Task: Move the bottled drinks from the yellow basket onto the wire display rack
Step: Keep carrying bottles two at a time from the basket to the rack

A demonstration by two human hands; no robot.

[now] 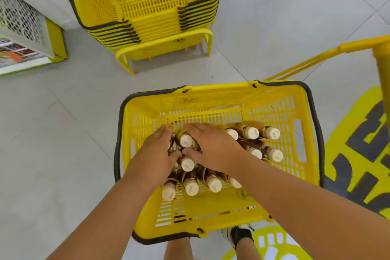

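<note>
presently the work stands at the pick-up step: both hands are down inside the yellow basket (219, 99), which sits on the tiled floor (63, 133) in front of the person's shoe (241, 233). the bottled drinks (191, 186) stand upright in the basket, white caps up, in one cluster under the hands and another at the far right corner (272, 133). the left hand (157, 154) and the right hand (213, 148) flank the capped bottle (185, 140) between them, fingers extended downward along the necks; whether either has closed round a bottle cannot be told, as the fingertips are hidden among the bottles. no bottle appears lifted. a stack of empty yellow baskets (147, 6) stands further off. the wire display rack cannot be identified with certainty; a yellow frame (316, 59) at right may belong to it. in my judgement the next move calls for a firm grip on the necks, a straight lift clear of the neighbours, then a turn toward the rack.
</note>
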